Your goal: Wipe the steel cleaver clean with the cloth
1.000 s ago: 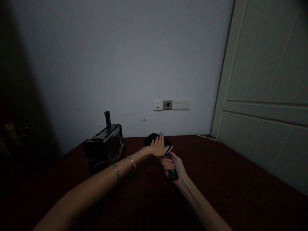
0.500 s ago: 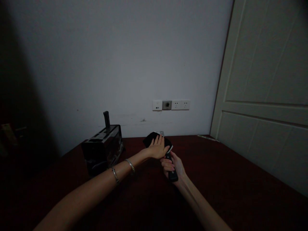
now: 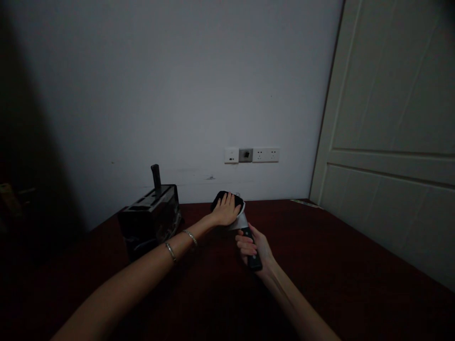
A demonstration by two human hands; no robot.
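Head view, lower centre: black-handled steel knife (image 3: 242,221) is gripped by right hand (image 3: 262,248), black cloth (image 3: 238,200) covered by flat left hand (image 3: 226,211).

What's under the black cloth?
Part of a metal blade shows between the black cloth and the handle in the right hand; whatever lies beneath the cloth and left hand is covered.

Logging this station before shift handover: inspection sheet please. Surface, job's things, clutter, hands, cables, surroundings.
Surface: dark red-brown tabletop, dimly lit.
Job's things: knife, blade partly covered by black cloth with a pale edge.
Clutter: black block at left, projecting handle on top; thin strip at far right.
Hands: left hand spread on the cloth; right hand gripping the knife.
Cables: nothing seen.
Surroundings: scuffed pale wall, sockets, panelled door.
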